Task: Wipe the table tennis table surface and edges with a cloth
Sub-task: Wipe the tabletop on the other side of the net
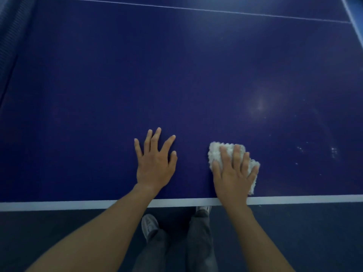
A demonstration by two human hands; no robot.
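Note:
The dark blue table tennis table (176,75) fills most of the view, with a white line (59,205) along its near edge. A white fluffy cloth (215,152) lies on the surface close to that edge. My right hand (234,173) presses flat on the cloth with straight fingers, covering much of it. My left hand (155,161) rests flat on the bare surface a little to the left of the cloth, fingers spread.
A thin white centre line (196,9) crosses the far part of the table. The net (7,36) runs along the left side. Pale smudges and specks (261,105) mark the surface to the right. My legs and shoes (149,226) stand on dark floor below the edge.

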